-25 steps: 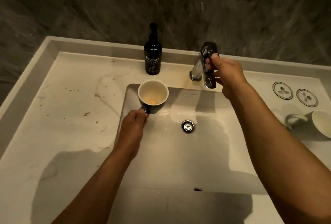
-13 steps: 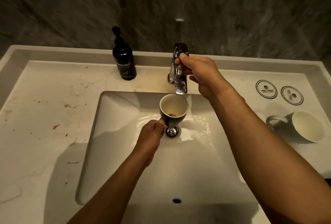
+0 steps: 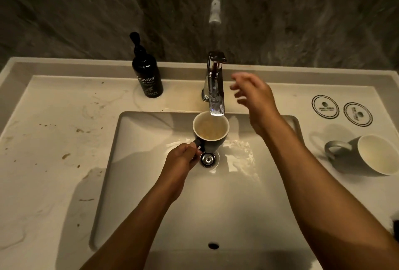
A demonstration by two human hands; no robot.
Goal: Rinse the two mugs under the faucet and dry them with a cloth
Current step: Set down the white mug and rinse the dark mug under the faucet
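as water fills it, the dark round ceramic mug with the pale inside sits upright right under the spout of the chrome lever faucet, above the drain of the white rectangular sink. left hand is curled round the mug's handle, which points back toward the person & to the left, so that hand is the nearer one and carries the mug alone. right hand hangs just beside the faucet w/ fingers spread & loose, gripping nothing and touching nothing. second mug, a grey ceramic mug, lies tipped on its side on the pale marble-look counter well to the right, mouth toward the camera, handle pointing left toward the sink; the free right hand is much closer to it than the left. no cloth in view. judgement: rinse of mug no. 1 underway, brownish water inside; swirling & tipping out comes next, w/ the other mug and all drying left to do.
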